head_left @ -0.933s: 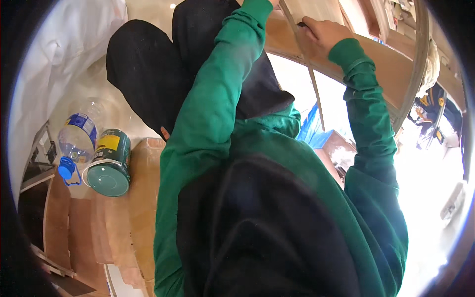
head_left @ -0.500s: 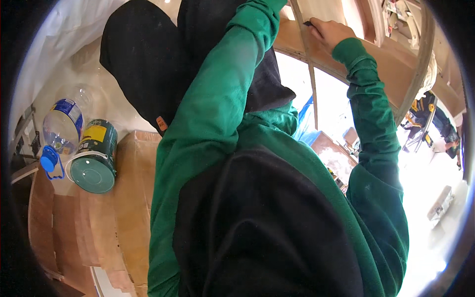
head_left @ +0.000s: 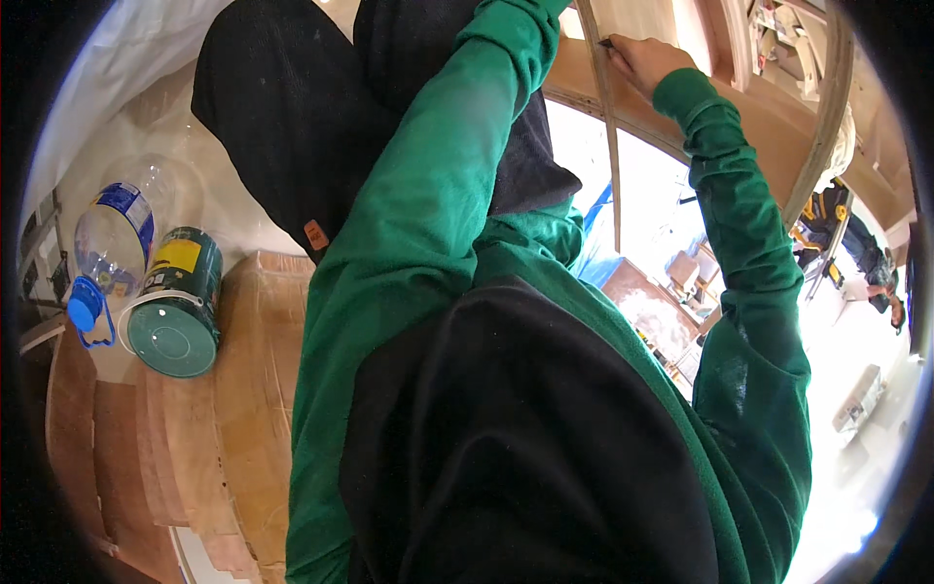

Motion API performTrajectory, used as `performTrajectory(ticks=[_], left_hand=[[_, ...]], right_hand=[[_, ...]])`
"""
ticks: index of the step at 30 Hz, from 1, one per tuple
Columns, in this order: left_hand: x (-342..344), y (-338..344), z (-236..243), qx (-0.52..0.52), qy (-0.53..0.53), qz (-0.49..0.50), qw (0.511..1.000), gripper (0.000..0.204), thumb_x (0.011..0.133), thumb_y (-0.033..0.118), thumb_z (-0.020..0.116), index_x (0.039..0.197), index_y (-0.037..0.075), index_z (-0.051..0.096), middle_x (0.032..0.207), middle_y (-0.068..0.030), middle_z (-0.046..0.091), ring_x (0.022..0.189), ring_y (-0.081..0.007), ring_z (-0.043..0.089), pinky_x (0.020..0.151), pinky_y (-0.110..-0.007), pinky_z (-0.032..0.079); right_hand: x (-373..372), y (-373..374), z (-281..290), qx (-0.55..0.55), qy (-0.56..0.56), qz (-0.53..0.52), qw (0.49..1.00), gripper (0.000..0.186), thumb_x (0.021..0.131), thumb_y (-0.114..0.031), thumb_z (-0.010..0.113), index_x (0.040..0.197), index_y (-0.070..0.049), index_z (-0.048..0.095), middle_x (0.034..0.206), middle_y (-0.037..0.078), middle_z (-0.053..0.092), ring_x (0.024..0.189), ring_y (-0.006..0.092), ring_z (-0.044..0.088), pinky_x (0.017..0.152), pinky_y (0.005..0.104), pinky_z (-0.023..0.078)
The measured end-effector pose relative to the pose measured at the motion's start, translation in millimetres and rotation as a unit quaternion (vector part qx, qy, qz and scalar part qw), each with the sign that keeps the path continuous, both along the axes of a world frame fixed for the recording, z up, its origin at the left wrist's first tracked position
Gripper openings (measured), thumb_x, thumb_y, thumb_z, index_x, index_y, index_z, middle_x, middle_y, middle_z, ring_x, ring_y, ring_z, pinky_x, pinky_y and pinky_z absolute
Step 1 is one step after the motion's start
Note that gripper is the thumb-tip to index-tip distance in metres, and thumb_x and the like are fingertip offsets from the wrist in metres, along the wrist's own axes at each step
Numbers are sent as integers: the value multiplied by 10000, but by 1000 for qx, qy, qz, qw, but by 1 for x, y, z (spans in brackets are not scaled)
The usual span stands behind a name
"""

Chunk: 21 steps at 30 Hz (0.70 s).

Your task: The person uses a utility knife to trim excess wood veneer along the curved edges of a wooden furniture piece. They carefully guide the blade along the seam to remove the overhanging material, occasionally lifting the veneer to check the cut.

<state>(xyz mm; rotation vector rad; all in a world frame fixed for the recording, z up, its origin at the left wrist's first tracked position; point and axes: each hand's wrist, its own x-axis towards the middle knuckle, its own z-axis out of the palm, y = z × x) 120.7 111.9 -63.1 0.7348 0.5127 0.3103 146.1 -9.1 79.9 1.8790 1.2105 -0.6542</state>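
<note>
My right hand point(head_left: 650, 64) is at the upper right, its fingers closed on a small dark object point(head_left: 606, 43). Only the tip of that object shows, so its kind is unclear. The tip lies against a thin wooden strip point(head_left: 608, 117) that runs down from the top edge. Behind the hand is a curved wooden panel point(head_left: 769, 122). My left arm, in a green sleeve point(head_left: 428, 146), reaches up past the top edge, and the hand there is out of the picture.
On the left, a clear plastic bottle with a blue cap point(head_left: 86, 304) lies beside a green bucket point(head_left: 175, 336). Brown cardboard point(head_left: 258, 360) lies below them. A curved wooden rib point(head_left: 827, 117) arches at the right. Farther right, a person point(head_left: 866, 253) is partly visible.
The bottle and bucket sit slightly farther left in the picture. My right hand is in nearly the same place, and less of the dark object shows. The distant person has shifted.
</note>
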Motion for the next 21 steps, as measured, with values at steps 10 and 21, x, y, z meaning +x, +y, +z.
performTrajectory(ticks=[10,21], left_hand=[[0,1,-2,40,13,-4,999,390,774,72,694,1134,-23,580,1025,-159,670,935,-240,647,821,-323,508],[-6,8,14,19,43,-13,999,418,773,100,695,1158,-9,574,1041,-160,665,943,-253,646,815,-334,513]], right_hand=[[1,0,-5,-11,7,-12,1000,296,962,-327,381,1105,-134,554,851,143,656,803,348,636,690,488,508],[10,3,-6,-44,40,-3,998,320,964,-319,377,1118,-97,548,876,182,651,821,374,626,711,495,496]])
